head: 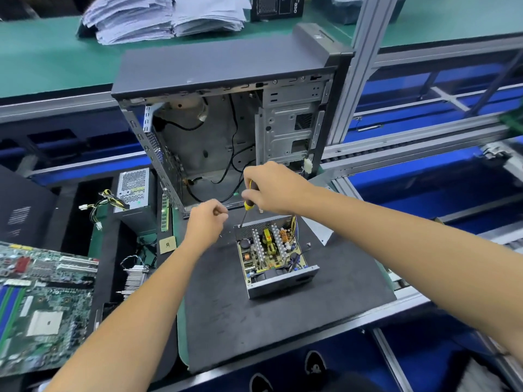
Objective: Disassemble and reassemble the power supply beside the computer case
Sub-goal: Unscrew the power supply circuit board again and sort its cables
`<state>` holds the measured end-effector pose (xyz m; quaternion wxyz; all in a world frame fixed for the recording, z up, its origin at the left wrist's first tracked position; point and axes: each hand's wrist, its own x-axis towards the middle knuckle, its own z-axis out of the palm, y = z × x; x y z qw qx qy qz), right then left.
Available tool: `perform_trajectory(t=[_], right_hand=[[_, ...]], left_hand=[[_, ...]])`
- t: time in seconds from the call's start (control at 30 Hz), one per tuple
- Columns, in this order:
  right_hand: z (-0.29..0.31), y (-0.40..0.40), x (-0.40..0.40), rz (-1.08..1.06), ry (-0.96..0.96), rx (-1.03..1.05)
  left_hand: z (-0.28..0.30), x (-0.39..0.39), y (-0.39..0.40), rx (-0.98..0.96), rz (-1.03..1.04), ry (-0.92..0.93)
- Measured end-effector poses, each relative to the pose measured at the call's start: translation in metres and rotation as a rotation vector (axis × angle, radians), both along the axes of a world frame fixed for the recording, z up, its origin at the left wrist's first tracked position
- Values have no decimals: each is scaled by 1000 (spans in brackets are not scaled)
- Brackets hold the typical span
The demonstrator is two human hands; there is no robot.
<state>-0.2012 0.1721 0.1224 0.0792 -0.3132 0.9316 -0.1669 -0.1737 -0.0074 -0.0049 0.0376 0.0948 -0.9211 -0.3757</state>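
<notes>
Right hand [273, 190] grasps the yellow-and-black screwdriver [246, 206], tip lowered to the far-left corner of the opened power supply [273, 254]. Left hand [208, 222], fingers curled beside that corner, seems to pinch something small, perhaps a screw; this cannot be told for certain. The power supply sits on a dark mat [283, 312] on the bench, just before the open computer case [226, 120]. Best practice: keep the driver upright, seated squarely, pressing lightly while turning.
</notes>
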Motion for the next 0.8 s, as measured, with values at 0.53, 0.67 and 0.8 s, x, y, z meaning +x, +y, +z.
perform_trajectory(t=[0.53, 0.67, 0.8], right_hand=[[17, 78, -41, 38, 118, -129], [17, 94, -53, 64, 124, -139], [15, 103, -59, 87, 108, -152]], left_hand=[[35, -19, 105, 107, -96, -15], [34, -27, 125, 102, -76, -24], [30, -27, 138, 127, -64, -24]])
